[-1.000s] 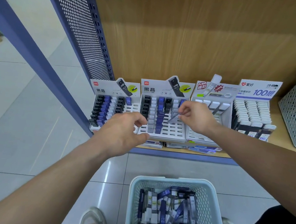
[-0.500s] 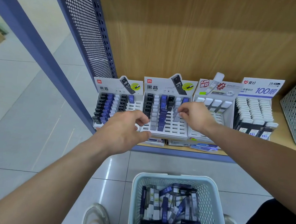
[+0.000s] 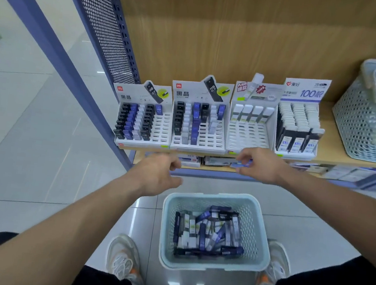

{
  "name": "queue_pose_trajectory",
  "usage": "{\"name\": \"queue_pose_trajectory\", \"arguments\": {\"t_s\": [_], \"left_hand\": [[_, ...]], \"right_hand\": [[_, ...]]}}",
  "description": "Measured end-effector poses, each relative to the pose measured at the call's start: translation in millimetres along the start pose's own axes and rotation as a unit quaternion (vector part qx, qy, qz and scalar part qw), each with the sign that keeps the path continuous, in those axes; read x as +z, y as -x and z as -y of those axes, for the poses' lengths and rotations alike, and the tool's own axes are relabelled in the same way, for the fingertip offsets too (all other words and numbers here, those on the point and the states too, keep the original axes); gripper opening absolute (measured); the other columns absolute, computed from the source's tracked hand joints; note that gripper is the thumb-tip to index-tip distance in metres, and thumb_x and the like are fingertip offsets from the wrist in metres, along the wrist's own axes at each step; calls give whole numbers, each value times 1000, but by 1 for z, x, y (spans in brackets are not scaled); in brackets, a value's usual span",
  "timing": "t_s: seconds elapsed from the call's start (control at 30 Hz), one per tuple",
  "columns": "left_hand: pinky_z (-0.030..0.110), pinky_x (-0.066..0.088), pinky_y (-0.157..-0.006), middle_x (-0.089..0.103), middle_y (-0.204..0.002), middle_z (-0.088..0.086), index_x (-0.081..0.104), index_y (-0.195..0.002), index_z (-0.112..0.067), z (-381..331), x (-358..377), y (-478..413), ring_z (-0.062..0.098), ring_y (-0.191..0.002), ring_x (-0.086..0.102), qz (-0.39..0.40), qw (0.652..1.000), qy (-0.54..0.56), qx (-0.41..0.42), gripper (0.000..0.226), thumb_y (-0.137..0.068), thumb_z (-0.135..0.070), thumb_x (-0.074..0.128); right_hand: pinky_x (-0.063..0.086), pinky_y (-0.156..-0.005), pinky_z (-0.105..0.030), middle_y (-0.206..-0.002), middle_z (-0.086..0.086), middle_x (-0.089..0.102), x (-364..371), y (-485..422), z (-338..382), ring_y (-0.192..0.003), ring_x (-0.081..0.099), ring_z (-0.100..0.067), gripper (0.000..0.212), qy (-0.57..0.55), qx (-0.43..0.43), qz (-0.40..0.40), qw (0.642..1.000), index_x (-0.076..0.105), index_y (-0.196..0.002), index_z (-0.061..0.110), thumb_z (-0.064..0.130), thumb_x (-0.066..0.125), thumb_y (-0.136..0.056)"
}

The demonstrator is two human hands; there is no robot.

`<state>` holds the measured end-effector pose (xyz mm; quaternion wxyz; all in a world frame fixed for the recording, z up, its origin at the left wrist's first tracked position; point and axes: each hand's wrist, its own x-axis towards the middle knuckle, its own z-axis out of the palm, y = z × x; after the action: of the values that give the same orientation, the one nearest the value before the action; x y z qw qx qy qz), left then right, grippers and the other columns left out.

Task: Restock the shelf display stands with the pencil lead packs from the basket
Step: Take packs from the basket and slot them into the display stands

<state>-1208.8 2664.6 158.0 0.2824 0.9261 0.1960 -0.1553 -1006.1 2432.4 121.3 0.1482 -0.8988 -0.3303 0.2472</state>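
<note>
The pale blue basket (image 3: 260, 259) stands on the floor between my feet, holding several blue, black and white pencil lead packs (image 3: 206, 231). Four display stands line the shelf. The first stand (image 3: 160, 128) and the second stand (image 3: 219, 143) hold rows of packs beside empty slots. In the third stand (image 3: 249, 134) only the back row is filled. The fourth stand (image 3: 298, 130) is full. My left hand (image 3: 156, 176) hangs loosely curled below the shelf edge, nothing visible in it. My right hand (image 3: 263, 165) is below the third stand with curled fingers, and no pack shows in them.
A lower shelf (image 3: 203, 166) under the stands carries boxes and blue packs close to my right fingertips. A second mesh basket (image 3: 363, 127) sits on the shelf at the right. The perforated blue side panel (image 3: 106, 31) bounds the shelf on the left.
My right hand has left its pack in the second stand and drawn back and down below the shelf edge. My left hand has dropped lower too.
</note>
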Motion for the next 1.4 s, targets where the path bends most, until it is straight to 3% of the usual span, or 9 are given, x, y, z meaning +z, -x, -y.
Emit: {"name": "queue_pose_trajectory", "arguments": {"t_s": [0.13, 0.27, 0.47, 0.63, 0.87, 0.97, 1.1, 1.23, 1.4], "left_hand": [[29, 47, -95, 58, -132, -4, 55, -136, -23, 3, 34, 18, 16, -112, 58, 54, 998, -41, -4, 49, -92, -42, 70], [32, 48, -96, 59, -132, 0, 56, -134, -21, 4, 68, 29, 19, -112, 58, 64, 997, -47, 4, 49, -92, -41, 69], [28, 48, -94, 60, -131, -3, 56, -134, -24, 11, 133, 35, 16, -111, 60, 53, 998, 24, -23, 47, -93, -40, 69], [28, 49, -94, 59, -129, -1, 55, -137, -21, 28, 174, 24, 18, -109, 60, 72, 995, 54, -46, 55, -89, -40, 73], [35, 48, -104, 57, -137, 3, 51, -141, -18, 34, 214, -10, 22, -120, 57, 90, 989, 97, -67, 67, -84, -39, 79], [32, 44, -105, 56, -141, -2, 51, -141, -23, 35, 234, -22, 19, -121, 56, 114, 988, 82, -58, 67, -83, -41, 79], [31, 44, -106, 59, -139, -4, 56, -134, -26, 37, 257, -35, 16, -117, 58, 195, 974, 95, -56, 57, -84, -37, 81], [37, 45, -109, 62, -134, -3, 61, -128, -29, 38, 280, -40, 18, -121, 58, 265, 954, 120, -67, 54, -81, -46, 82], [32, 46, -103, 67, -128, -4, 63, -127, -27, 36, 297, -47, 16, -117, 61, 290, 950, 110, -48, 52, -82, -50, 79]], "right_hand": [[39, -79, -23, -105, 4, 66, 43, 41, -18, -85, 59, -10, 34, -98, 59, -38, 993, 67, -117, 19, 31, 76, -87], [43, -81, -25, -112, 1, 65, 98, 81, -31, -90, 61, -15, 35, -179, 117, -85, 973, 66, -120, 19, 27, 76, -88], [51, -96, -39, -127, -7, 57, 140, 111, -60, -105, 62, -24, 55, -181, 191, -115, 958, 55, -136, 17, 29, 77, -86], [51, -96, -43, -124, -10, 59, 151, 102, -75, -103, 63, -28, 63, -184, 211, -107, 954, 50, -138, 12, 27, 78, -83], [46, -74, -34, -106, -9, 66, 176, 83, -78, -85, 62, -29, 36, -244, 247, -102, 932, 51, -125, 14, 27, 64, -94], [41, -75, -34, -101, -10, 64, 187, 79, -80, -85, 59, -31, 24, -245, 250, -106, 931, 49, -119, 12, 25, 55, -100], [38, -75, -35, -105, -16, 64, 190, 77, -80, -92, 60, -36, 24, -221, 256, -116, 934, 49, -119, 8, 24, 48, -102], [33, -70, -30, -96, -8, 59, 191, 77, -79, -79, 50, -26, 20, -202, 258, -128, 936, 49, -116, 9, 23, 48, -102], [29, -66, -29, -94, -8, 61, 193, 75, -80, -83, 57, -31, 19, -196, 268, -140, 933, 51, -113, 10, 24, 51, -101]]}}
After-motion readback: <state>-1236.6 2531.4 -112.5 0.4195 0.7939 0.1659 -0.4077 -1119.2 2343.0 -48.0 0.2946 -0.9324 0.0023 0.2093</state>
